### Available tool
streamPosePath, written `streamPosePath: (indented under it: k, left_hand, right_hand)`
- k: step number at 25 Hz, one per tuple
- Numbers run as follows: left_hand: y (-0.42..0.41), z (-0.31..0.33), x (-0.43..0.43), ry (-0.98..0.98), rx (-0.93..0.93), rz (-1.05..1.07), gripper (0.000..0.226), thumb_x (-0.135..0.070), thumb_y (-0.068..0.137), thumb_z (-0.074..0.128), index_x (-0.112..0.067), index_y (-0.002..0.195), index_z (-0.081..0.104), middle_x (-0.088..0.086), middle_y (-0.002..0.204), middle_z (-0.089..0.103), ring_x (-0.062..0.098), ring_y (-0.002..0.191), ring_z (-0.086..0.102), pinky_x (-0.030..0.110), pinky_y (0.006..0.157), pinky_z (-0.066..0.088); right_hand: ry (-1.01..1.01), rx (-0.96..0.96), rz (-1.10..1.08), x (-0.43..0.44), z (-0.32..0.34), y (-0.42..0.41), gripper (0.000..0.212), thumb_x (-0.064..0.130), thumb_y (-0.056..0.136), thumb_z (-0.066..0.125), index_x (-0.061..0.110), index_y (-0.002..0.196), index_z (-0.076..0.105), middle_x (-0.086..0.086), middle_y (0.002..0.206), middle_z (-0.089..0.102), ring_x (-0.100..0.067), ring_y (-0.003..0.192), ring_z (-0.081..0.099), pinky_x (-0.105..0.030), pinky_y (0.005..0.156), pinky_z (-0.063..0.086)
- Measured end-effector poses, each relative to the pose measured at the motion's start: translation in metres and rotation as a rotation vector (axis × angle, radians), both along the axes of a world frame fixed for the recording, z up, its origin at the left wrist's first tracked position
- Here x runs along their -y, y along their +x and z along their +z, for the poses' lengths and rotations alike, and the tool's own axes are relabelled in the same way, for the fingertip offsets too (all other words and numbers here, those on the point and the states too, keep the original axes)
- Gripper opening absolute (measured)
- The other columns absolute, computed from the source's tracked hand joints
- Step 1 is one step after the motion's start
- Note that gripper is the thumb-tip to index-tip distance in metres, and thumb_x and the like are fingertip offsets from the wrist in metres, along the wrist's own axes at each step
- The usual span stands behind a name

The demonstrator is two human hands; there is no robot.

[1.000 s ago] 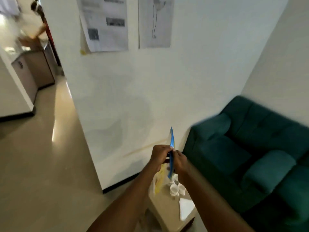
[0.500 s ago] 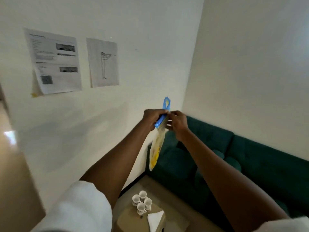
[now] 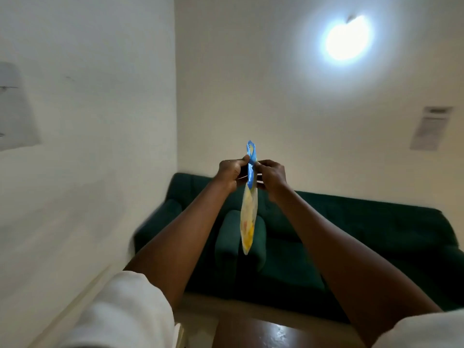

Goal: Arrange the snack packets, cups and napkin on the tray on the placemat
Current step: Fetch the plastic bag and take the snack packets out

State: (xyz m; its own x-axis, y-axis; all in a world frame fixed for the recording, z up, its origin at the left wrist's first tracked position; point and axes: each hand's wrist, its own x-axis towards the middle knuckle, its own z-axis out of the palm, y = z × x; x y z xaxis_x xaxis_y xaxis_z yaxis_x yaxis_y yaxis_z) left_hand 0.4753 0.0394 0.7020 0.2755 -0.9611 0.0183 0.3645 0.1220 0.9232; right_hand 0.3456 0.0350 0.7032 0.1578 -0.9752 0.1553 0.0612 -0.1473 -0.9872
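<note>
Both arms reach straight forward and upward, bare from the elbow with white sleeves at the upper arms. The left hand and the right hand meet at chest height, close together, knuckles outward, each with fingers and thumb pinched on the blue top edge of a snack packet hanging between them.

Open air surrounds the raised snack packet on all sides. Below and behind it the green sofa fills the corner, its cushion directly underneath. The left wall stands near.
</note>
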Motion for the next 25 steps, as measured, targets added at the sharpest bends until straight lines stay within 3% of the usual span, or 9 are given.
streamPosePath:
  k: [2, 5, 7, 11, 15, 19, 22, 23, 25]
  left_hand:
    - [-0.051, -0.006, 0.009, 0.022, 0.012, -0.068, 0.015, -0.004, 0.094, 0.070, 0.009, 0.102, 0.072, 0.021, 0.090, 0.076, 0.031, 0.075, 0.075, 0.043, 0.077, 0.065]
    - [-0.120, -0.011, 0.020, 0.061, 0.042, -0.109, 0.004, 0.007, 0.089, 0.071, 0.010, 0.091, 0.069, 0.022, 0.084, 0.072, 0.026, 0.062, 0.072, 0.032, 0.055, 0.061]
    - [-0.169, -0.015, 0.029, 0.080, 0.049, -0.183, 0.002, 0.008, 0.091, 0.065, 0.009, 0.091, 0.067, 0.022, 0.083, 0.069, 0.027, 0.065, 0.070, 0.034, 0.059, 0.060]
    - [-0.270, -0.038, 0.048, 0.146, 0.143, -0.439, 0.024, 0.005, 0.099, 0.052, 0.015, 0.117, 0.065, 0.019, 0.088, 0.073, 0.028, 0.076, 0.074, 0.037, 0.072, 0.063]
    - [-0.344, -0.074, 0.061, 0.252, 0.177, -0.416, 0.029, 0.003, 0.098, 0.052, 0.013, 0.122, 0.066, 0.019, 0.096, 0.073, 0.031, 0.087, 0.072, 0.045, 0.092, 0.061]
    - [-0.388, -0.118, 0.063, 0.318, 0.228, -0.272, 0.027, 0.003, 0.095, 0.063, 0.013, 0.120, 0.068, 0.018, 0.089, 0.073, 0.025, 0.070, 0.072, 0.037, 0.073, 0.064]
    - [-0.404, -0.137, 0.069, 0.324, 0.384, -0.215, 0.025, -0.002, 0.093, 0.073, 0.008, 0.115, 0.074, 0.018, 0.091, 0.075, 0.020, 0.066, 0.071, 0.027, 0.061, 0.064]
    - [-0.407, -0.142, 0.075, 0.329, 0.438, -0.202, 0.023, -0.002, 0.091, 0.075, 0.008, 0.112, 0.075, 0.019, 0.092, 0.076, 0.020, 0.065, 0.071, 0.026, 0.060, 0.064]
    - [-0.408, -0.149, 0.088, 0.339, 0.498, -0.168, 0.021, 0.001, 0.087, 0.077, 0.011, 0.106, 0.076, 0.024, 0.097, 0.077, 0.026, 0.071, 0.073, 0.036, 0.072, 0.067]
  right_hand:
    - [0.033, 0.008, -0.052, 0.006, -0.007, -0.051, 0.028, 0.022, 0.101, 0.066, -0.002, 0.115, 0.070, -0.017, 0.097, 0.077, -0.024, 0.074, 0.076, -0.026, 0.053, 0.060]
    - [0.059, -0.051, -0.112, 0.015, -0.012, -0.117, 0.052, 0.044, 0.089, 0.078, -0.003, 0.108, 0.071, -0.017, 0.094, 0.076, -0.022, 0.070, 0.074, -0.024, 0.048, 0.057]
    - [0.049, -0.129, -0.154, 0.027, -0.019, -0.168, 0.062, 0.046, 0.082, 0.084, -0.007, 0.110, 0.070, -0.022, 0.099, 0.076, -0.026, 0.075, 0.074, -0.026, 0.051, 0.057]
    - [0.135, -0.167, -0.229, 0.056, -0.043, -0.280, 0.047, 0.024, 0.090, 0.077, -0.011, 0.118, 0.065, -0.028, 0.110, 0.073, -0.029, 0.075, 0.070, -0.033, 0.059, 0.059]
    - [0.217, -0.204, -0.216, 0.075, -0.079, -0.352, 0.034, 0.013, 0.091, 0.072, -0.008, 0.118, 0.067, -0.029, 0.115, 0.073, -0.032, 0.080, 0.071, -0.033, 0.059, 0.058]
    - [0.318, -0.317, -0.193, 0.090, -0.118, -0.385, 0.027, 0.007, 0.091, 0.065, -0.010, 0.113, 0.069, -0.029, 0.112, 0.073, -0.038, 0.090, 0.076, -0.050, 0.078, 0.066]
    - [0.348, -0.375, -0.221, 0.100, -0.141, -0.398, 0.020, 0.004, 0.092, 0.060, -0.010, 0.103, 0.068, -0.028, 0.104, 0.073, -0.041, 0.087, 0.078, -0.051, 0.076, 0.066]
    - [0.350, -0.391, -0.226, 0.103, -0.148, -0.402, 0.016, 0.004, 0.093, 0.059, -0.008, 0.098, 0.068, -0.027, 0.100, 0.073, -0.039, 0.083, 0.078, -0.049, 0.074, 0.067]
    - [0.326, -0.442, -0.245, 0.108, -0.155, -0.411, 0.015, 0.005, 0.094, 0.060, -0.005, 0.087, 0.068, -0.023, 0.090, 0.073, -0.033, 0.073, 0.076, -0.048, 0.074, 0.067]
